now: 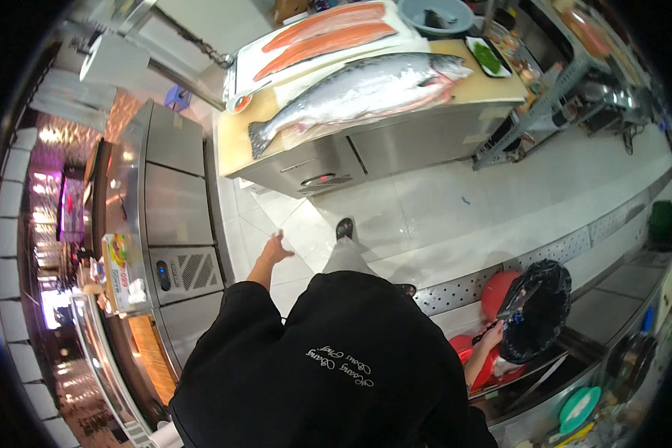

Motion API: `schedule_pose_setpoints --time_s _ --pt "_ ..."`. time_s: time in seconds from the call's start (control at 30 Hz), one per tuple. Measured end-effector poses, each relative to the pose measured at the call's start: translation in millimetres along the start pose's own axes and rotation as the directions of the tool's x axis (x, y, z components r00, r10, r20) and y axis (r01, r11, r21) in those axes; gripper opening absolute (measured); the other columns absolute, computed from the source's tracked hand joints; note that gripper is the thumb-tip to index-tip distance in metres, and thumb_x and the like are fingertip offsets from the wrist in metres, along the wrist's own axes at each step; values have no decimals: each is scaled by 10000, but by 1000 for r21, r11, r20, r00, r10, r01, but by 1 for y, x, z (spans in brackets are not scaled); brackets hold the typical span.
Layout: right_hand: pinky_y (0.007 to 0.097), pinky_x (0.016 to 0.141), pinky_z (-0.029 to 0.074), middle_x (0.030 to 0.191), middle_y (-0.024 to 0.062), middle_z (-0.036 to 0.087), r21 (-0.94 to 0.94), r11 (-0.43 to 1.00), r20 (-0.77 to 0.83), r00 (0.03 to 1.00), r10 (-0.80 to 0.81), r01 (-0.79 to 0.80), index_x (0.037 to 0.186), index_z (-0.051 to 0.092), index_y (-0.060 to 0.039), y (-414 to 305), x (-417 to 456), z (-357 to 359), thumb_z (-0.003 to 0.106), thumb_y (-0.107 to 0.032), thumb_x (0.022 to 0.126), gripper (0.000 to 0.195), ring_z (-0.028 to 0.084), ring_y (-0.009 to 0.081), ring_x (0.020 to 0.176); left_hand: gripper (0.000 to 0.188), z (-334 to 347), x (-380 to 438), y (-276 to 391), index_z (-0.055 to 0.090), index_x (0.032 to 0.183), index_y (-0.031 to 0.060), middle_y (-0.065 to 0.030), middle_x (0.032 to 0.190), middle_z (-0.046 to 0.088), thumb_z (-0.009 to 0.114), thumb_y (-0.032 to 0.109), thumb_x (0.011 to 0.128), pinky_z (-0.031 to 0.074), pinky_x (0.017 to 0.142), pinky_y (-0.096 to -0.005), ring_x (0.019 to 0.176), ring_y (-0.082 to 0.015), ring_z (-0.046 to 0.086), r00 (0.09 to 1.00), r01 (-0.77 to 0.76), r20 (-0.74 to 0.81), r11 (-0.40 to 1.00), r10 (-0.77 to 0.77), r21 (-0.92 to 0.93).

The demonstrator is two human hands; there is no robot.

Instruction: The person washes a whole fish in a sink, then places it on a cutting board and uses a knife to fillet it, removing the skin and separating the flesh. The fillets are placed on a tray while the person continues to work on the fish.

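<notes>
Low at my left side, my left hand [277,249] hangs in the air over the floor tiles, fingers apart and holding nothing. Out to the right, my right hand [491,336] grips a black-handled knife [522,305]. Its blade reaches over a bin lined with a black plastic bag [540,322]. A whole salmon [369,84] lies on the pale cutting board [238,143] ahead of me, tail to the left. Behind it, two salmon fillets [325,50] rest on a white-lined tray [243,67]. Neither hand touches the fish.
A stainless-steel undercounter fridge [176,204] runs along the left. Past the salmon's head are a small tray of green leaves [486,56] and a light-blue basin [437,11]. A metal rack [512,134] stands right of the counter. Red containers [495,294] and a green bowl [579,409] are at right.
</notes>
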State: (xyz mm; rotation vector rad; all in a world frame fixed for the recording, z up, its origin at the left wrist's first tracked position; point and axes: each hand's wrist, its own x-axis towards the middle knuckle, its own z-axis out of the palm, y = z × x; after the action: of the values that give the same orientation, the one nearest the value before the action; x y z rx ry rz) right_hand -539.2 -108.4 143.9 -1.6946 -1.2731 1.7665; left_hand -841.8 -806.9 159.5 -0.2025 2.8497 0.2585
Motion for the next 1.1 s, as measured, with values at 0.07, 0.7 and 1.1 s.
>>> schedule_pose_setpoints --time_s 0.07,0.7,1.1 --pt "265 378 344 662 -12 476 -13 993 -18 993 -119 119 964 520 -103 -43 -5 31 501 -430 1065 343 422 97 440 813 23 -6 -30 581 1375 -10 -273 1152 690 857 373 712 538 928 -427 1059 -358 688 999 1 44 991 -7 130" --pt "290 712 463 936 50 605 -312 571 355 651 -671 759 1280 484 -43 -33 -268 382 658 -139 992 349 551 131 793 710 -180 357 55 594 1268 26 -173 1162 577 809 390 697 456 1010 -474 1177 -341 533 736 -667 -216 741 641 -75" --pt "257 607 395 780 -2 548 -373 647 434 741 -513 666 1327 493 -56 58 -355 412 682 -143 977 407 471 89 658 539 -211 372 74 608 1115 81 -106 1083 640 827 347 701 451 923 -473 1072 -299 628 782 -606 -39 774 622 184"
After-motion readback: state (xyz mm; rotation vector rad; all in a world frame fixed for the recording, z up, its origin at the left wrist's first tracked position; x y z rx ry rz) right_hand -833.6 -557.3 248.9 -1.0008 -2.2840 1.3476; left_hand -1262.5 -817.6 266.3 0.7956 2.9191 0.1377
